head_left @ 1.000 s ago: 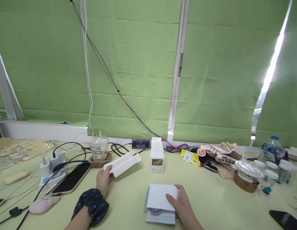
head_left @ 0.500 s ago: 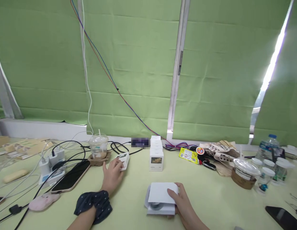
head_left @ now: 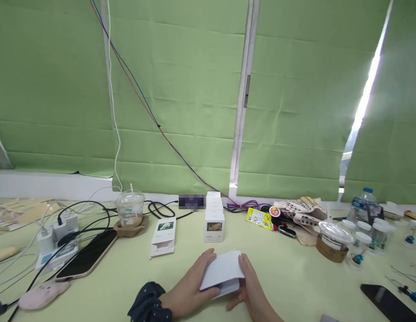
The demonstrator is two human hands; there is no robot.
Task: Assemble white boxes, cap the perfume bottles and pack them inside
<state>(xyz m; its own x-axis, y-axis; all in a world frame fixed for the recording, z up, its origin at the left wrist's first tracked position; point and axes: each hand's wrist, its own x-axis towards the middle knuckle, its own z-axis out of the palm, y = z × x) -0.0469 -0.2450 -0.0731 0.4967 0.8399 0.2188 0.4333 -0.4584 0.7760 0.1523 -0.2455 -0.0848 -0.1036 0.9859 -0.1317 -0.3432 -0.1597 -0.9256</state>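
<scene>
Near the front of the table, a folded white cardboard piece (head_left: 223, 269) is held between both of my hands. My left hand (head_left: 194, 286), with a dark dotted scrunchie (head_left: 150, 302) at the wrist, grips its left side. On its right side, my right hand (head_left: 251, 284) has the thumb along the edge and fingers beneath. The inside of the fold is mostly hidden. To the left and farther back lies a white box (head_left: 163, 237) with a white flower picture, its near end open. A row of white boxes (head_left: 214, 230) stands straight ahead, the front one showing a yellowish picture.
Left are a plastic cup (head_left: 130, 210) in a cardboard holder, a phone (head_left: 89, 257), chargers and cables. Right are a yellow packet (head_left: 259, 218), a lidded cup (head_left: 334, 239), several small jars (head_left: 360, 250) and another phone (head_left: 391, 300). Green blinds (head_left: 181, 89) hang behind.
My left hand has let go of the flower-picture box, which now lies flat, and has come over to the white cardboard piece. The view has shifted slightly.
</scene>
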